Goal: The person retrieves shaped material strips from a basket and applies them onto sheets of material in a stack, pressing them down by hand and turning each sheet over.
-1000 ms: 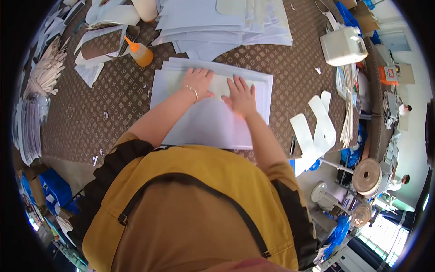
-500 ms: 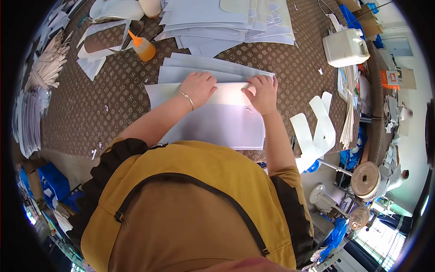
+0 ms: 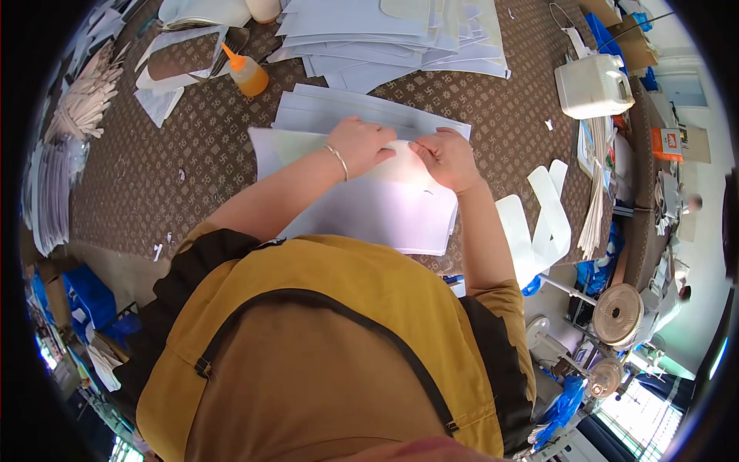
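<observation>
A pale lavender-white sheet lies in front of me on the patterned tabletop, with a lighter cream band along its far edge. My left hand pinches that edge near its middle, a bracelet on the wrist. Close by on the right, my right hand is closed on the same edge, thumb and fingertips bent together. The edge bows up a little between the two hands. Under and beyond it, several similar sheets are fanned out. The fingertips' exact hold is partly hidden by the hands.
A squeeze bottle with an orange nozzle stands at the back left, near a large pile of pale sheets. At right are curved white strips, a white jerrycan and bundled strips. A fan stands beyond the table.
My left hand has slid right along the far edge, closer to my right hand. The right hand has turned inward, and the sheet's edge now bends up between them.
</observation>
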Motion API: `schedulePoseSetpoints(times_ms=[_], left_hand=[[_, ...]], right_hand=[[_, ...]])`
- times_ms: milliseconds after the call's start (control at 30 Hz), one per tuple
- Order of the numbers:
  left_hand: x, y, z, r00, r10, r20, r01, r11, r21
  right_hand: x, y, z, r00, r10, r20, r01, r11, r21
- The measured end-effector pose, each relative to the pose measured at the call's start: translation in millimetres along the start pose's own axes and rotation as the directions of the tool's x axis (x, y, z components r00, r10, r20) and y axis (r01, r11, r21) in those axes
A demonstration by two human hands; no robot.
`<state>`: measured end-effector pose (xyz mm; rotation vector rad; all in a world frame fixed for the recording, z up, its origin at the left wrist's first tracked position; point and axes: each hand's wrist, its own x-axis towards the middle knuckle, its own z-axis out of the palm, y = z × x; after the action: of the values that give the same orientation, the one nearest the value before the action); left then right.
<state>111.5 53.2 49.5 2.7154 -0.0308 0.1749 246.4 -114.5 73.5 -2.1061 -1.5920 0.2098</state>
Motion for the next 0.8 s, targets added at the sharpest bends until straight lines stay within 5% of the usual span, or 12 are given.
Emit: schedulePoseSetpoints(times_ms=[167, 400, 700, 800], left_hand=[[12.0, -10.6, 14.2, 0.996, 0.040, 0.080, -0.034, 0.997, -0.073], [39.0, -17.5, 14.5, 0.894, -0.230, 0.386, 0.263, 0.964, -0.036], [-9.6, -63.4, 22.7, 0.927, -0.270, 0.260, 0.238, 0.960, 0.148], [-17.5, -67.9, 23.2, 0.935, -0.295, 0.198, 0.274, 0.953, 0.130]], right_hand=[[1.1, 2.5, 0.6, 0.980, 0.119, 0.161, -0.102, 0.989, -0.107], [19.8, 24.4, 25.5, 0.962, 0.182, 0.206, -0.126, 0.957, -0.260], [14.3, 43.7, 24.6, 0.866, 0.331, 0.375, -0.232, 0.930, -0.285], [6.1, 53.1, 26.7, 0.890, 0.345, 0.297, -0.296, 0.934, -0.198]])
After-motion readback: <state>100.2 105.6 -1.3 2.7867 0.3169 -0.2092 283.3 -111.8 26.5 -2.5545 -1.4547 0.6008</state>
